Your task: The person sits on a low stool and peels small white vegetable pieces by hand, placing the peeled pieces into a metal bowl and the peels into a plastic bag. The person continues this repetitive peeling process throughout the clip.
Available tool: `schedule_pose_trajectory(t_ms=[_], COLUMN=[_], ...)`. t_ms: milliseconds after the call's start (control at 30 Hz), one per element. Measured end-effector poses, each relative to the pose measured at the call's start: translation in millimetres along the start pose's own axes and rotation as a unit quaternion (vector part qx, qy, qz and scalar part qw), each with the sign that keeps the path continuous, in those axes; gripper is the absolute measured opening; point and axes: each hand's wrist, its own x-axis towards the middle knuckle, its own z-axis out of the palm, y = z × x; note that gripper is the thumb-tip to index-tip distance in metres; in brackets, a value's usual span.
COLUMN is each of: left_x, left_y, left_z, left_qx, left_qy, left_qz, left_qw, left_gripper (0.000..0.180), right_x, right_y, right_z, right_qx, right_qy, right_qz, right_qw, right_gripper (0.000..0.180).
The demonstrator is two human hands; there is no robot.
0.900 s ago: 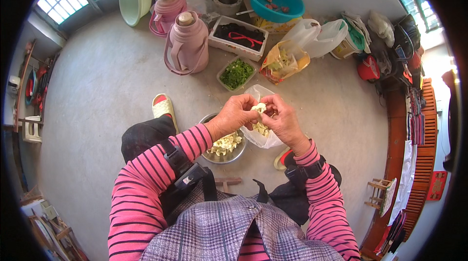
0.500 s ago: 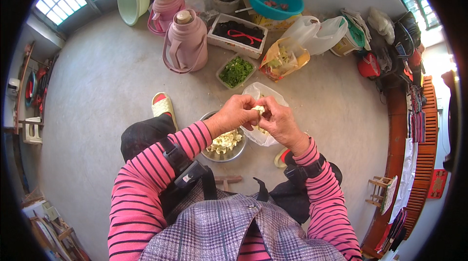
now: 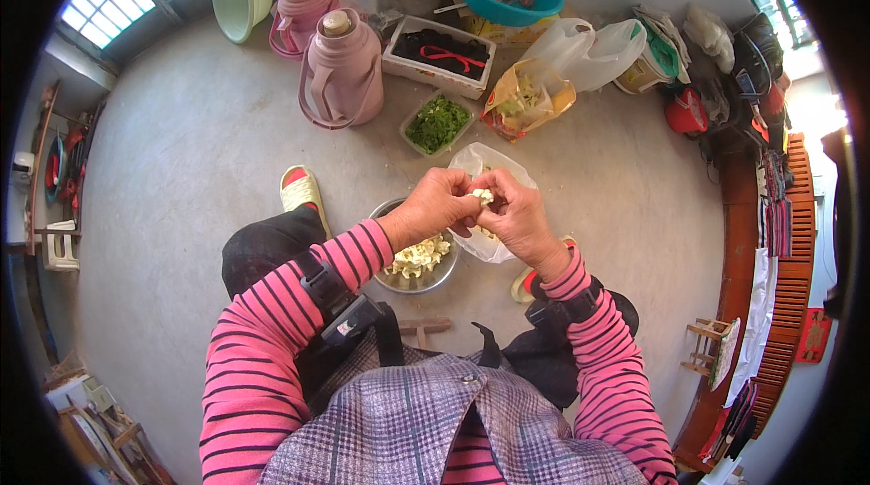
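Both hands meet in front of me over the gap between a metal bowl and a plastic bag. A small pale cauliflower floret [image 3: 483,198] is pinched between the fingertips of my left hand [image 3: 437,206] and my right hand [image 3: 518,218]. Below my left wrist, the round metal bowl [image 3: 433,285] holds many cream-white cauliflower pieces [image 3: 419,258]. My forearm and hand cover part of its far side. Under my right hand lies an open white plastic bag [image 3: 518,177] with pale bits inside, mostly hidden by the hand.
Beyond the hands stand a tub of chopped greens [image 3: 439,125], a white foam box [image 3: 462,79] and a pink thermos [image 3: 349,77]. An orange-yellow bag [image 3: 518,113] sits beside them, with a teal basin [image 3: 507,9] behind. A small wooden stool [image 3: 711,346] is at right.
The floret has turned slightly between my fingertips, and my fingers have shifted a little around it. The surroundings sit slightly differently in the view because the camera has moved.
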Motion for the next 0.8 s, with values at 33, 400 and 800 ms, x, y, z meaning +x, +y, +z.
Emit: schedule_pose_trajectory(t_ms=[33, 400, 800], left_x=[-1, -3, -1], left_y=[1, 10, 5], left_z=[0, -2, 2], left_qx=[-0.007, -0.037, 0.032], left_qy=[-0.003, -0.01, 0.0], left_qz=[0.001, 0.01, 0.014], left_qw=[1.0, 0.999, 0.999], left_gripper=[0.017, 0.017, 0.017], right_x=[3, 5, 0], right_y=[2, -7, -17], right_z=[-1, -22, -18], right_qx=[0.025, 0.11, 0.044], right_qy=[-0.006, -0.081, -0.068], right_qz=[0.002, 0.106, 0.09], right_qw=[1.0, 0.985, 0.993], right_gripper=[0.036, 0.028, 0.014])
